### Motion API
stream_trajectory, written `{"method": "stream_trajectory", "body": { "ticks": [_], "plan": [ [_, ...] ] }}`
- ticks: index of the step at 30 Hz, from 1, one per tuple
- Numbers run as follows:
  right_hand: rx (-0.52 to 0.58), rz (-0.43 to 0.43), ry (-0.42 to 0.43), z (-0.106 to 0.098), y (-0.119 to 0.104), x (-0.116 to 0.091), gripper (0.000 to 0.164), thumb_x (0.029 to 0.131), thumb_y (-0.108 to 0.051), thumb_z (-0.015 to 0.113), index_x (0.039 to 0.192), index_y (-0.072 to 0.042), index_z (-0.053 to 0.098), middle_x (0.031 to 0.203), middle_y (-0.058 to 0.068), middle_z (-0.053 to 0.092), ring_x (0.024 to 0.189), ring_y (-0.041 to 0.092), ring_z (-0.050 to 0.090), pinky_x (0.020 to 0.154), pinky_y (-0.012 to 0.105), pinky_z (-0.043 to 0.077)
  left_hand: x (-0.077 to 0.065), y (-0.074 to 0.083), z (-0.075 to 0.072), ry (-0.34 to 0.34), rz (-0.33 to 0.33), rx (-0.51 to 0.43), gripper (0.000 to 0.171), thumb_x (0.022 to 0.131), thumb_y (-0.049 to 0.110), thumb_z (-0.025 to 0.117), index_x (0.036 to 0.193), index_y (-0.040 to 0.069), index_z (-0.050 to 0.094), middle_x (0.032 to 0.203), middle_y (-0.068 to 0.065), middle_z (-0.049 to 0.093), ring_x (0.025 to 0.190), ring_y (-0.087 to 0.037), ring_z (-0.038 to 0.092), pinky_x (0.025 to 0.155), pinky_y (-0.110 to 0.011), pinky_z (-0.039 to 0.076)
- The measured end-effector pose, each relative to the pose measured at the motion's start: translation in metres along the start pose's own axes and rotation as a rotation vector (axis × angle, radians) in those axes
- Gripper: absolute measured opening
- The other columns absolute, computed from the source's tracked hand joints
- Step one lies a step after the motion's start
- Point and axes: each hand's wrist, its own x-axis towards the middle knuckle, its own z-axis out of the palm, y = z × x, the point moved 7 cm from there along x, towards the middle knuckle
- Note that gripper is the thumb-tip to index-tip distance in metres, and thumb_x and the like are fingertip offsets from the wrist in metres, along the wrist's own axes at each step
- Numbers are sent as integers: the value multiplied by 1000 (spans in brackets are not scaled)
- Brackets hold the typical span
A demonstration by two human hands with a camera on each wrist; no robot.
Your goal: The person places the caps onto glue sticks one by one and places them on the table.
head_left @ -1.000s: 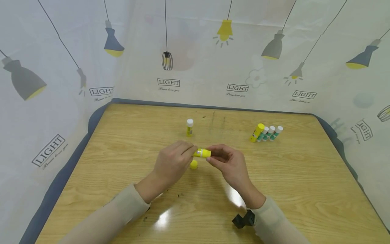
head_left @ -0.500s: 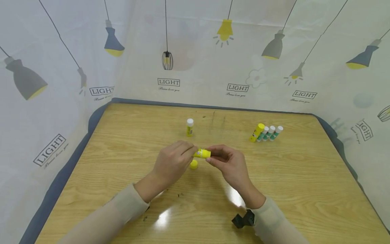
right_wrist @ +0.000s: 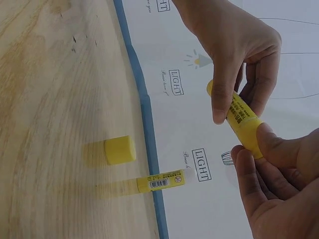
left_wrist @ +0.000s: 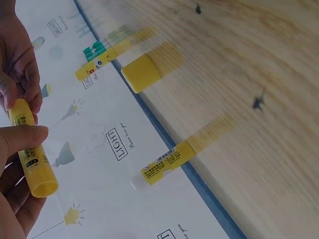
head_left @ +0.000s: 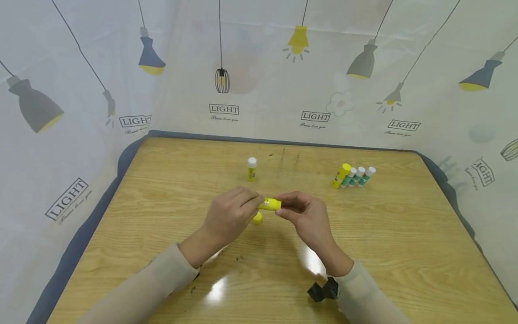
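Observation:
My left hand (head_left: 231, 215) grips a yellow glue stick (head_left: 272, 204) near the middle of the view, thumb along its side. At its other end, the thumb and fingertips of my right hand (head_left: 310, 220) pinch the tube, as the right wrist view shows. The glue stick (left_wrist: 34, 159) has a round, hollow-looking rim at the end on the left hand's side. A yellow cap (head_left: 257, 218) stands on the table just below the hands. Behind them, a yellow glue stick with a white cap (head_left: 252, 169) is upright.
To the right stand a yellow glue stick (head_left: 341, 176) and several white-capped green ones (head_left: 367, 177) in a row. The wooden table (head_left: 404, 234) meets a printed cloth (head_left: 267, 90) at its back and sides. A black block-like object (head_left: 323, 290) is by the right cuff.
The glue stick shifts very slightly right between the hands, and the right fingers move a little at its end. The cap and the other glue sticks stay where they were.

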Motion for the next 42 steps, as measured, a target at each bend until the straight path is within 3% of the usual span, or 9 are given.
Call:
{"method": "stream_trajectory", "body": {
  "ticks": [19,26,32,42],
  "plan": [
    [-33,-28,54,2,3,1,19,82,-1,82,101,-1,77,101,14,76,90,24,74,75,28,63,0,2,3,51,-9,25,14,78,0,85,89,7,80,86,0,76,77,-14,72,67,-22,62],
    [-24,-18,65,2,6,2,18,83,-1,81,100,-2,77,101,13,76,90,24,73,76,28,63,0,1,8,14,-34,16,13,81,-1,83,91,7,80,88,-1,76,79,-16,73,67,-24,62],
    [-6,-8,55,4,7,4,19,84,-1,81,102,-3,77,104,12,76,93,23,73,78,29,63,0,-4,9,10,-48,-12,17,77,0,87,91,7,79,88,-1,76,79,-17,73,65,-23,62],
    [13,7,39,3,8,2,21,86,-5,81,107,-4,76,108,10,74,98,23,72,83,29,62,-2,-6,11,-35,-39,-41,22,78,6,88,97,5,78,93,-3,76,84,-17,73,74,-25,62]
  ]
}}
